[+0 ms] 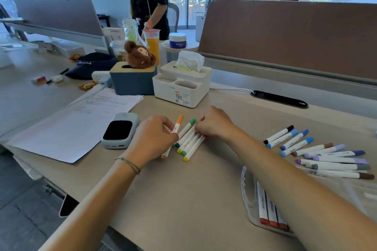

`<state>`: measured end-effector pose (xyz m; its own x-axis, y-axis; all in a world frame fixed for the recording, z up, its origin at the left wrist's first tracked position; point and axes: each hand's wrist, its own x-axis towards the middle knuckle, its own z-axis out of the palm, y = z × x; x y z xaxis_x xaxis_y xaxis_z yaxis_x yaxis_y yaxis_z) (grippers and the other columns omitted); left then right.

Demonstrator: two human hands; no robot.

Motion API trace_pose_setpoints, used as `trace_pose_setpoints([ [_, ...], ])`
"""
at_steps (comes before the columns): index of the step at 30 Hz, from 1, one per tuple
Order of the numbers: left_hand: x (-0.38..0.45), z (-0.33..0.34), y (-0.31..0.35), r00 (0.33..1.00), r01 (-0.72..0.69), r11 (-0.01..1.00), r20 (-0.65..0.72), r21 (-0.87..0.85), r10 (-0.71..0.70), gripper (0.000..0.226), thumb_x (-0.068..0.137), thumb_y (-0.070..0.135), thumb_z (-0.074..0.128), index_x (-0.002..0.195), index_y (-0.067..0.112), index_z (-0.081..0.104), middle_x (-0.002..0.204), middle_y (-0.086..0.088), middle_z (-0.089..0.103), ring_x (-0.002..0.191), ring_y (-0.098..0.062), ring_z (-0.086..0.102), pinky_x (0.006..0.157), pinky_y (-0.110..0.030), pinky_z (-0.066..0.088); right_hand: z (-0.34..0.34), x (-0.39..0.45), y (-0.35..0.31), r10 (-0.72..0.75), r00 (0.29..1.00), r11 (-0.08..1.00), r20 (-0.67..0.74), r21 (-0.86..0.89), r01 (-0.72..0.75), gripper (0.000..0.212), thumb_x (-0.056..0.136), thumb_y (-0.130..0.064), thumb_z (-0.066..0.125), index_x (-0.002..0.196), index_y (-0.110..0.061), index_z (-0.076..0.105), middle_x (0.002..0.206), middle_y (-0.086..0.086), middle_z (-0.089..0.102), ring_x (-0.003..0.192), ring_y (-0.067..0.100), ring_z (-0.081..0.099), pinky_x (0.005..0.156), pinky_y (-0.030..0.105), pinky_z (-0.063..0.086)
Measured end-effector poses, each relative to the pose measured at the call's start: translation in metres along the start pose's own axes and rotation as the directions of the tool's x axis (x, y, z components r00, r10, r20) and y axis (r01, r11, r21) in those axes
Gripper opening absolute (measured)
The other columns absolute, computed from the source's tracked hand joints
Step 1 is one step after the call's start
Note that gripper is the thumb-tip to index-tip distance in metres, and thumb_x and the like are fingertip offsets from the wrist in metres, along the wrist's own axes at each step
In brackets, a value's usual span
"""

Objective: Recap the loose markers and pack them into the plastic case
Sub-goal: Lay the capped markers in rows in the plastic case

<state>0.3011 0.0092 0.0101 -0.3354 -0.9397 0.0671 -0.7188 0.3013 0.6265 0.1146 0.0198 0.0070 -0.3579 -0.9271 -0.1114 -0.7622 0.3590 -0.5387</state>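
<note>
Beige desk (183,199): markers (318,149), plastic case (251,210), papers (71,128), power bank (119,131), tissue boxes (179,85).

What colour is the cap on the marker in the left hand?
Orange cap, on the marker the left hand holds, head view.

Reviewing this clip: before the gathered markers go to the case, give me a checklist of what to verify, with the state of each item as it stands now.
1. Left hand has a firm hold on the orange marker: ok, fingers pinch its barrel.
2. Orange marker capped: ok, orange cap is on its upper end.
3. Right hand controls the green and yellow markers: ok, it rests on their far ends as they lie side by side on the desk.
4. Those markers all capped: cannot tell, the hand hides most far ends.
5. Plastic case open and reachable: cannot tell, the right forearm covers much of it; red markers already lie inside.
6. Blue, purple and brown markers packed: not ok, loose on the desk.
</note>
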Motion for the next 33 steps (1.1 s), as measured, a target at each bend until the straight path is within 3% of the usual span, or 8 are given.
trace_pose_setpoints([
  [3,0.0,0.0,-0.004,1.0,0.004,1.0,0.0,0.005,-0.004,0.017,0.08,0.028,0.076,0.097,0.028,0.07,0.076,0.007,0.071,0.073,-0.009,0.066,0.064,-0.026,0.053,0.005,0.002,-0.008,0.034,0.999,0.991,-0.01,-0.128,-0.035,0.021,0.076,-0.033,0.074,0.086,-0.017,0.065,0.085,0.004,0.068,0.082,0.023,0.067,0.056,0.029,0.043],
  [9,-0.004,0.001,-0.007,1.0,0.02,0.999,0.001,-0.025,-0.02,0.02,0.082,0.029,0.076,0.101,0.028,0.07,0.078,0.008,0.071,0.075,-0.008,0.066,0.065,-0.025,0.055,0.006,0.002,-0.022,0.118,0.993,0.98,-0.03,-0.155,-0.121,0.021,0.075,-0.034,0.073,0.089,-0.021,0.066,0.085,-0.002,0.066,0.081,0.019,0.064,0.061,0.026,0.04],
  [12,-0.007,0.0,-0.005,1.0,0.022,0.999,0.014,-0.041,-0.021,0.021,0.083,0.029,0.076,0.102,0.028,0.069,0.075,0.008,0.071,0.073,-0.007,0.066,0.065,-0.025,0.055,0.007,0.005,-0.02,0.139,0.99,0.99,0.015,0.011,-0.139,0.015,0.071,-0.031,0.074,0.077,-0.017,0.071,0.07,-0.003,0.07,0.067,0.017,0.066,0.059,0.026,0.045],
  [15,-0.011,-0.001,-0.001,1.0,0.001,0.996,0.017,-0.089,0.0,0.03,0.083,0.028,0.077,0.11,0.031,0.067,0.072,0.01,0.072,0.069,-0.001,0.065,0.061,-0.02,0.049,-0.006,-0.005,-0.015,0.154,0.986,0.945,0.063,0.28,-0.166,0.012,0.072,-0.022,0.071,0.064,-0.013,0.071,0.051,-0.001,0.061,0.044,0.014,0.052,0.049,0.023,0.043],
  [18,-0.015,0.004,0.006,0.998,-0.043,0.982,0.035,-0.182,0.05,0.05,0.081,0.024,0.078,0.127,0.031,0.06,0.072,0.009,0.074,0.071,-0.001,0.066,0.075,-0.025,0.055,-0.028,-0.034,-0.005,0.143,0.984,0.875,0.108,0.45,-0.177,0.014,0.08,-0.017,0.066,0.07,-0.008,0.07,0.055,0.005,0.062,0.041,0.015,0.051,0.044,0.017,0.041],
  [21,-0.02,0.012,0.022,0.989,-0.068,0.955,0.109,-0.287,0.103,0.067,0.081,0.021,0.079,0.141,0.031,0.05,0.073,0.009,0.075,0.068,-0.004,0.068,0.087,-0.035,0.058,-0.048,-0.067,0.012,0.099,0.985,0.843,0.141,0.514,-0.158,0.013,0.084,-0.014,0.064,0.079,-0.004,0.071,0.066,0.012,0.068,0.048,0.019,0.059,0.05,0.021,0.048],
  [26,-0.036,0.03,0.063,0.948,-0.07,0.877,0.243,-0.475,0.208,0.086,0.08,0.005,0.077,0.151,0.031,0.036,0.07,-0.002,0.073,0.061,-0.019,0.071,0.069,-0.031,0.062,-0.075,-0.114,0.057,0.138,0.987,0.802,0.086,0.575,-0.162,0.011,0.085,-0.01,0.065,0.083,0.0,0.071,0.068,0.013,0.066,0.056,0.022,0.063,0.058,0.032,0.054],
  [33,-0.056,0.07,0.124,0.814,-0.11,0.83,0.429,-0.547,0.391,0.062,0.082,0.005,0.077,0.135,0.024,0.051,0.071,-0.006,0.073,0.064,-0.019,0.073,0.057,-0.029,0.061,-0.105,-0.162,0.137,0.305,0.952,0.817,-0.04,0.524,-0.24,0.022,0.088,-0.02,0.066,0.092,0.0,0.075,0.068,0.01,0.066,0.063,0.022,0.064,0.064,0.034,0.055],
])
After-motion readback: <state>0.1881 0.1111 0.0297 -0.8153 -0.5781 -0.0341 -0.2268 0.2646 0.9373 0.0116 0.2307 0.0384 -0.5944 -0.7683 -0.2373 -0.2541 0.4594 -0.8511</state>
